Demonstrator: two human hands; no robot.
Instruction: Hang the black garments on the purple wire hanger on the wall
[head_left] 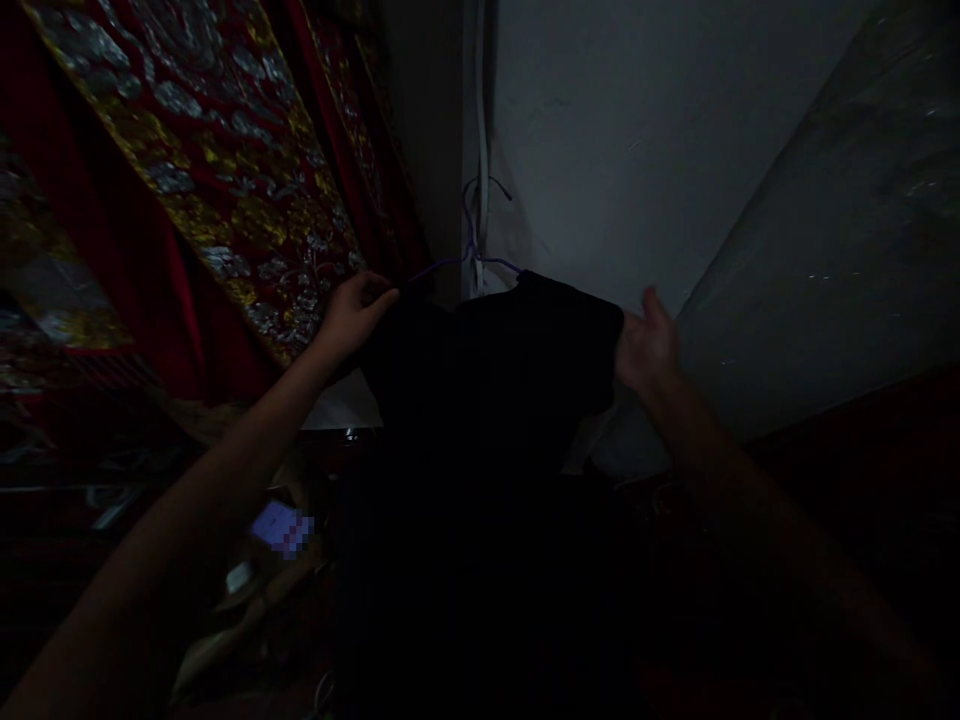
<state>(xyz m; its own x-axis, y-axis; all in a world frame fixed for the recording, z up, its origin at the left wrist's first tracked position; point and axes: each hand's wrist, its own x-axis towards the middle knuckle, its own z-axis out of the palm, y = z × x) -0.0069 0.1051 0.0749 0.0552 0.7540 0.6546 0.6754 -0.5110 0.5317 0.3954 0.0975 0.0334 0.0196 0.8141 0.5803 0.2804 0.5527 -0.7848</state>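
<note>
A black short-sleeved shirt (495, 370) hangs on a thin purple wire hanger (471, 250) in front of me. The hanger's hook sits by a white cable on the wall. My left hand (358, 315) pinches the shirt at its left shoulder, thumb and fingers closed together. At the right sleeve's end is my right hand (649, 345), thumb stretched up and palm open. Its fingers are partly hidden by the sleeve cloth. The shirt's lower part merges into the darkness.
A red cloth with gold and silver embroidery (247, 150) hangs on the left. A white cable (482, 110) runs down the pale wall (637, 130). A lit screen (281, 527), partly blurred, lies low on the left. Plastic-like sheeting (832, 240) covers the right side.
</note>
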